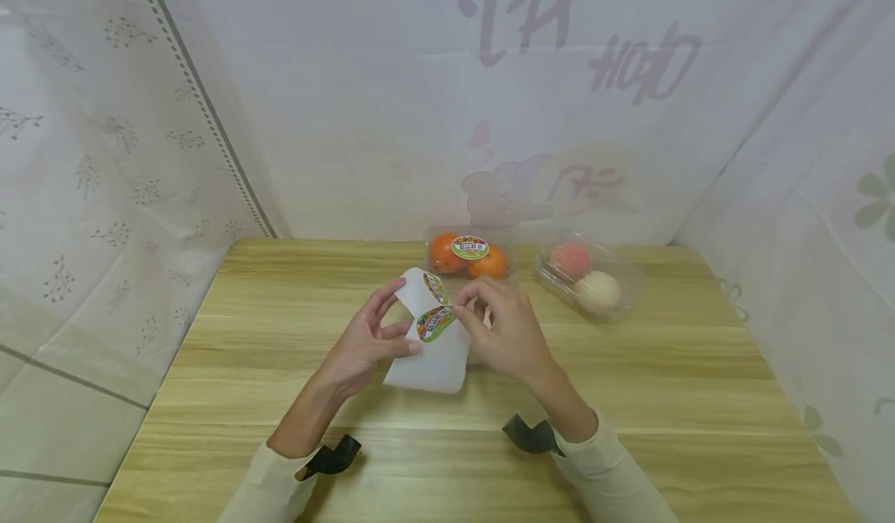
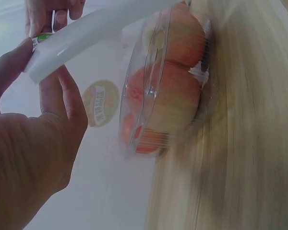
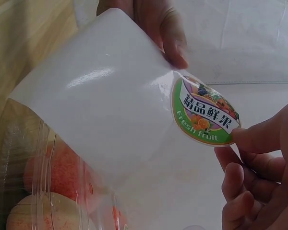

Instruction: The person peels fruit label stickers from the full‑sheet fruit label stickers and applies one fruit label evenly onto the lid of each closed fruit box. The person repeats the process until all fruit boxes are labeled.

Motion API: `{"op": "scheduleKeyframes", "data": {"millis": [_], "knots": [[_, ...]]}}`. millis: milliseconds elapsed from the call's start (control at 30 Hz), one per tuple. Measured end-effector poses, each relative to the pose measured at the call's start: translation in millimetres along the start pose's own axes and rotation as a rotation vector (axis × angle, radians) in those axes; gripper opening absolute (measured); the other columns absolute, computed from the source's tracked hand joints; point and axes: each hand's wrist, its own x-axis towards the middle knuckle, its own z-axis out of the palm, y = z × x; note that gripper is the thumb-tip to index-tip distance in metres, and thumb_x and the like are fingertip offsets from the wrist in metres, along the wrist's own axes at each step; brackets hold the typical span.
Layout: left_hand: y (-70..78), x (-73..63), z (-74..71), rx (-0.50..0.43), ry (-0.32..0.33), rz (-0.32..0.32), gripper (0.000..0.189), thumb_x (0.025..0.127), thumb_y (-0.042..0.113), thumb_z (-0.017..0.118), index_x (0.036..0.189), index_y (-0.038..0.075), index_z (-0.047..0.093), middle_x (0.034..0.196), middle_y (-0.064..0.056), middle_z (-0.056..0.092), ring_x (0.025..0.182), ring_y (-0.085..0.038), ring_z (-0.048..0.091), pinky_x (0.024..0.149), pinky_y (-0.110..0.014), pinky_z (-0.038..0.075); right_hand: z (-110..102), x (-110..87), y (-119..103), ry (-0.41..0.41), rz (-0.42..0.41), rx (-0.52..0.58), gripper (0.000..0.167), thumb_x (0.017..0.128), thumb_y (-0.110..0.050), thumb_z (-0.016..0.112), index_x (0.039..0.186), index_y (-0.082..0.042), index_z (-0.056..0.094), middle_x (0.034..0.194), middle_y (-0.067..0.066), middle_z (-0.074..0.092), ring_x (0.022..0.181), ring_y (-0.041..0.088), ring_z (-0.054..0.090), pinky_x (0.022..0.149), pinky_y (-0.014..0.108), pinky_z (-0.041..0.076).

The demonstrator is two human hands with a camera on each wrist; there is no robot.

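Observation:
My left hand (image 1: pixel 363 348) holds a white backing sheet (image 1: pixel 430 367) by its edge, thumb on one face and fingers behind. Printed on the sheet's oval sticker (image 3: pixel 205 112) are fruit pictures and "Fresh fruit". My right hand (image 1: pixel 506 325) pinches this sticker's outer end between thumb and forefinger, with part of it past the sheet's edge. A second oval sticker (image 1: pixel 435 287) shows higher on the bent sheet. Close to the hands, the left wrist view has a clear clamshell (image 2: pixel 149 86) of red-yellow fruit (image 2: pixel 175 96); in the head view the sheet and hands largely hide that spot.
Behind the hands stands a clear box of orange fruits (image 1: pixel 487 262) with an oval label (image 1: pixel 471 248) on its lid. To its right, another clear box (image 1: pixel 622 270) holds a pink fruit (image 1: pixel 571 259) and a cream one (image 1: pixel 598 291). Patterned curtains surround the wooden table (image 1: pixel 671 414).

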Motion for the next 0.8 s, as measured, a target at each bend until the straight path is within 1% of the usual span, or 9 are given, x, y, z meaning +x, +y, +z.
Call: {"op": "scheduleKeyframes", "data": {"millis": [67, 267, 500, 633, 800], "knots": [[0.2, -0.6, -1.6, 0.001, 0.006, 0.003, 0.108, 0.086, -0.021, 0.071, 0.175, 0.010, 0.018, 0.181, -0.009, 0.015, 0.118, -0.020, 0.074, 0.087, -0.037, 0.064, 1, -0.1, 0, -0.007, -0.001, -0.002, 0.012, 0.094, 0.001, 0.080, 0.094, -0.008, 0.072, 0.080, -0.004, 0.064, 0.072, 0.013, 0.057, 0.061, 0.037, 0.053], [1.4, -2.9, -6.9, 0.016, 0.044, 0.004, 0.108, 0.087, -0.021, 0.071, 0.175, 0.010, 0.017, 0.181, -0.010, 0.014, 0.122, -0.021, 0.071, 0.088, -0.038, 0.063, 2, -1.2, -1, -0.023, 0.015, 0.005, 0.013, 0.095, 0.000, 0.080, 0.094, -0.009, 0.071, 0.079, -0.004, 0.064, 0.069, 0.013, 0.058, 0.059, 0.029, 0.047], [2.6, -8.1, -14.0, 0.030, 0.086, 0.005, 0.107, 0.087, -0.022, 0.070, 0.175, 0.009, 0.017, 0.182, -0.010, 0.012, 0.116, -0.020, 0.073, 0.086, -0.038, 0.064, 3, -1.7, 2, -0.027, -0.001, 0.003, 0.010, 0.096, 0.001, 0.077, 0.096, -0.007, 0.071, 0.085, -0.002, 0.068, 0.073, 0.013, 0.059, 0.061, 0.030, 0.050], [2.3, -13.1, -20.7, 0.025, 0.107, 0.012, 0.109, 0.087, -0.023, 0.069, 0.175, 0.009, 0.014, 0.182, -0.010, 0.010, 0.114, -0.020, 0.073, 0.088, -0.037, 0.063, 2, -3.2, 5, -0.030, 0.022, 0.009, 0.009, 0.097, 0.001, 0.075, 0.097, -0.007, 0.071, 0.087, -0.002, 0.069, 0.073, 0.013, 0.059, 0.061, 0.029, 0.049], [0.3, -19.8, -33.0, 0.043, 0.135, 0.037, 0.112, 0.087, -0.024, 0.070, 0.176, 0.008, 0.009, 0.182, -0.011, 0.008, 0.113, -0.020, 0.073, 0.091, -0.035, 0.061, 0, -7.5, 11, -0.022, 0.049, 0.010, 0.011, 0.097, 0.002, 0.074, 0.097, -0.008, 0.070, 0.089, -0.001, 0.068, 0.074, 0.013, 0.058, 0.061, 0.028, 0.048]]}}
